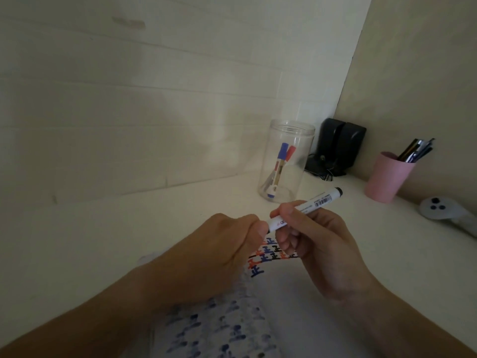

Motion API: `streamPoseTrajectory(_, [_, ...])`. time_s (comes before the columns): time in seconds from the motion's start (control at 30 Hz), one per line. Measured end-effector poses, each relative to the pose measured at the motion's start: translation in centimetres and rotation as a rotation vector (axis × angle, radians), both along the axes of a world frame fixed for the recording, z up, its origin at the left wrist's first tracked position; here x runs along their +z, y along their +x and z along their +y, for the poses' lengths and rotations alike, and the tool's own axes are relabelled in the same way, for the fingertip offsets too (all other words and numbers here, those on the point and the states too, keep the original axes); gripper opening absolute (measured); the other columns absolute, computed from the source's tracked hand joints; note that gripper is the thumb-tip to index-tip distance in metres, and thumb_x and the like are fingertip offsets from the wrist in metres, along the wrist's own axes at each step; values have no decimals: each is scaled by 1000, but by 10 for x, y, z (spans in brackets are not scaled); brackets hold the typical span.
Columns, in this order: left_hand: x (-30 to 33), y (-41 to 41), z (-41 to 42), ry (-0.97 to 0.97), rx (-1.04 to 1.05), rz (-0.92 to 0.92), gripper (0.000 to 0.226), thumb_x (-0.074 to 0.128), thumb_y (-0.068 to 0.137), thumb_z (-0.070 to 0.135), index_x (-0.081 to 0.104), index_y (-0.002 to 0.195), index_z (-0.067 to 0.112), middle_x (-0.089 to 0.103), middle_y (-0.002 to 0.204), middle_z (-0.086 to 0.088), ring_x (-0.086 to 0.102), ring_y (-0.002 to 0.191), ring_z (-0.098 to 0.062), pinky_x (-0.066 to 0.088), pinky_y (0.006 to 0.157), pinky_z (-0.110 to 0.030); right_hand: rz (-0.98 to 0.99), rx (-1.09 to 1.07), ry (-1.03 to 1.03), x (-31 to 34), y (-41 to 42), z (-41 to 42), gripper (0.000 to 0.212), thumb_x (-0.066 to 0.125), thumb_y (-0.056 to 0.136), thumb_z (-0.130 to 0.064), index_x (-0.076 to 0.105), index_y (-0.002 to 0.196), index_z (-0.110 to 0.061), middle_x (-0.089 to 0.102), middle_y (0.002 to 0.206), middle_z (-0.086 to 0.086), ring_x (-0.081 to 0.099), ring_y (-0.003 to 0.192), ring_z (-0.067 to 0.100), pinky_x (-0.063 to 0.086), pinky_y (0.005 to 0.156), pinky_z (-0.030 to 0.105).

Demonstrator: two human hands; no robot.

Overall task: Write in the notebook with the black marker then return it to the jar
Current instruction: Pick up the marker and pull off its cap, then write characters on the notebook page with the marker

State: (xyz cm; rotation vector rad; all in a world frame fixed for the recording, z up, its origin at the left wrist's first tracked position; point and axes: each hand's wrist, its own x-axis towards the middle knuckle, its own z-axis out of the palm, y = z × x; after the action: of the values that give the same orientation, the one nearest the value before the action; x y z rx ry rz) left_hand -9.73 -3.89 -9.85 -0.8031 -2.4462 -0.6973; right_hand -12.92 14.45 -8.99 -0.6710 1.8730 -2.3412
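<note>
The black marker (304,209) sits just right of the frame's centre, angled from lower left to upper right, its white barrel pinched in the fingers of the right hand (317,241) about a third of the way up from its lower end. The left hand (232,244) is curled shut against that lower end, apparently gripping the cap, though the cap itself is hidden inside the fist. The marker looks light, stiff and smooth-sided, so a firm pinch on the mid-barrel, as now, should resist the twist and pull of uncapping or capping (a glossy plastic barrel can slip if held loosely). Below the hands lies the notebook (296,306), its page already carrying rows of blue, red and black marks. The clear jar (287,161), holding a blue-capped and a red-capped marker, stands on the white bench (129,228) above and slightly right of centre, well apart from the hands.
</note>
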Motion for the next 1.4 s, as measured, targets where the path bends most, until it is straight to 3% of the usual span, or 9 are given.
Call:
streamPoseTrajectory(0.1, [9,0,-4,-229,113,123,34,29,106,37,48,81,24,43,51,9,41,36,-9,22,39,-17,-139,-186,-47,4,-10,9,25,64,91,-22,71,72,-7,56,53,2,46,47,12,39,42,20])
streamPoseTrajectory(0.2, [17,6,-17,-127,206,198,32,32,102,38,54,87,20,45,58,12,48,43,-11,26,45,-18,-206,-408,-147,15,-24,44,23,63,93,-22,71,74,-13,57,57,-1,47,52,11,43,44,19])
streamPoseTrajectory(0.27, [15,5,-27,-15,203,152,32,32,104,41,55,93,21,50,70,11,47,57,-10,33,54,-21,-161,-346,-149,12,-27,50,17,64,91,-22,72,82,-10,62,63,2,54,56,12,49,49,21])
streamPoseTrajectory(0.37, [2,-11,-32,-57,122,93,26,39,105,41,58,100,24,52,90,14,50,78,-7,40,73,-19,-100,-230,-93,-1,-25,35,23,66,80,-21,73,91,-2,67,67,8,61,60,17,53,55,24])
streamPoseTrajectory(0.6, [-15,-29,-40,-149,-78,-118,24,53,102,46,67,113,29,64,117,13,60,106,-6,51,92,-33,-11,-263,-22,20,-13,32,6,68,79,-11,73,81,-9,64,63,6,57,57,15,50,53,24])
streamPoseTrajectory(0.77, [-17,-34,-41,-186,-122,-138,28,51,102,47,68,116,31,67,119,15,60,107,-5,49,93,-30,-93,-77,248,20,-1,19,1,72,75,-7,73,74,-6,61,58,8,54,50,15,46,47,22])
streamPoseTrajectory(0.87, [-20,-36,-43,-214,-123,-137,31,47,103,51,67,118,33,67,120,17,59,108,-4,50,93,-33,-95,-144,263,-2,-1,18,13,71,81,1,73,72,-7,61,58,10,54,51,18,45,46,23])
streamPoseTrajectory(1.03, [-22,-39,-42,-181,-168,-156,33,49,101,55,67,118,34,68,118,16,59,109,-6,50,94,-34,-3,-184,332,-22,0,23,4,73,80,6,73,82,2,69,64,19,63,57,25,54,54,29])
streamPoseTrajectory(1.4, [-22,-41,-43,-148,-204,-161,30,54,100,51,71,113,31,68,119,15,61,110,-8,50,94,-36,73,-189,442,-24,4,24,10,73,80,2,73,74,-6,70,60,10,63,52,18,50,49,26])
